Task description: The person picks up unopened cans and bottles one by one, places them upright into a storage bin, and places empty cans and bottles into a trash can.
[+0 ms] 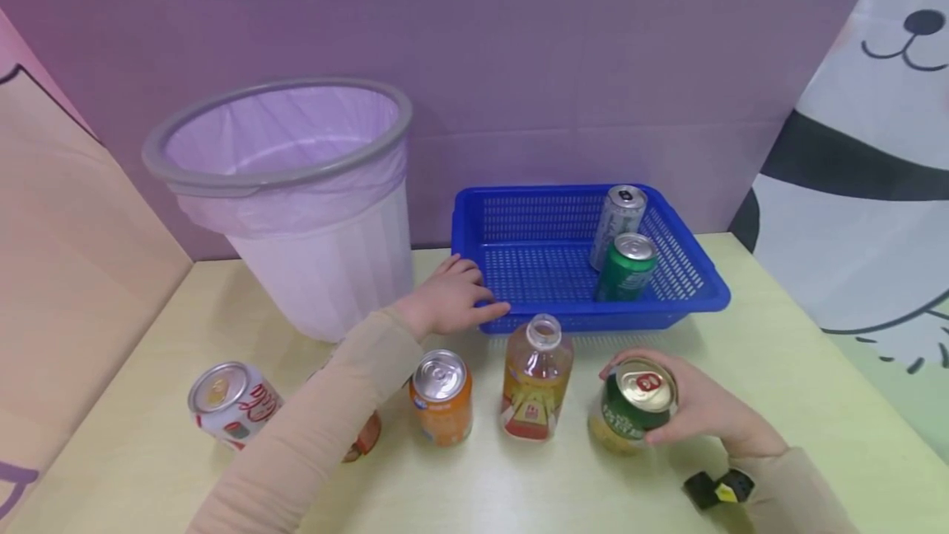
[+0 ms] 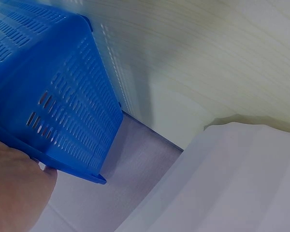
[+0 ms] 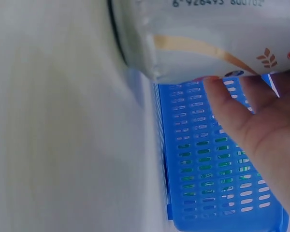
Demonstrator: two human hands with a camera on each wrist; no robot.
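Observation:
My right hand point(image 1: 712, 410) grips a dark green and gold drink can point(image 1: 628, 419) with a gold lid and red tab, fingers behind it and thumb in front. In the right wrist view, the can's pale side shows a printed barcode. Over the left front corner of the blue plastic basket point(image 1: 578, 322), my left hand point(image 1: 451, 300) rests on the rim with its thumb stretched along the front edge. Inside the basket's right side stand a silver can point(image 1: 611, 225) and a green can point(image 1: 623, 277).
A clear bottle point(image 1: 537, 394) with amber contents stands between an orange can point(image 1: 445, 410) and the gripped can. Leftward are a white and red can point(image 1: 237, 410) and a red item point(image 1: 366, 437) mostly hidden by my left forearm. A lined white bin point(image 1: 326, 262) stands behind.

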